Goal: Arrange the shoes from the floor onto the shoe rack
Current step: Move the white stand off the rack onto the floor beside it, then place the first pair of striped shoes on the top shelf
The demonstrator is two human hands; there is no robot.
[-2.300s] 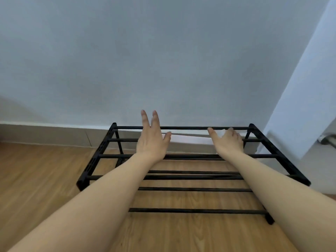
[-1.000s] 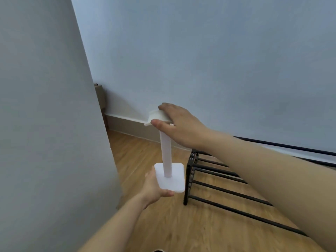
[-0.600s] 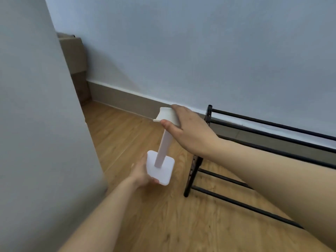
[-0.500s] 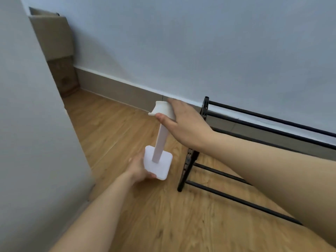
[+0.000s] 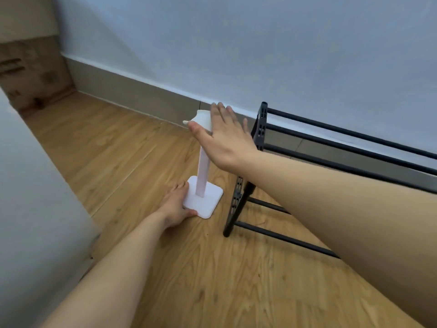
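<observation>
The black shoe rack [image 5: 260, 129] stands on the wooden floor [image 5: 142, 157] against the wall, its 2 tiers bare. Just left of it a white stand [image 5: 203, 171] sits upright. The left hand [image 5: 176, 205] grips its square base; the right hand [image 5: 227, 136] lies flat, fingers spread, over its top.

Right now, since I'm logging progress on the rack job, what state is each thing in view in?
white stand: upright on the floor, just left of the rack's end.
left hand: on the stand's square base, fingers curled at its edge.
right hand: flat and open, resting against the stand's top.
shoe rack: standing by the wall, no shoes on the bars in view.
cardboard box: in the far corner, blurred.
</observation>
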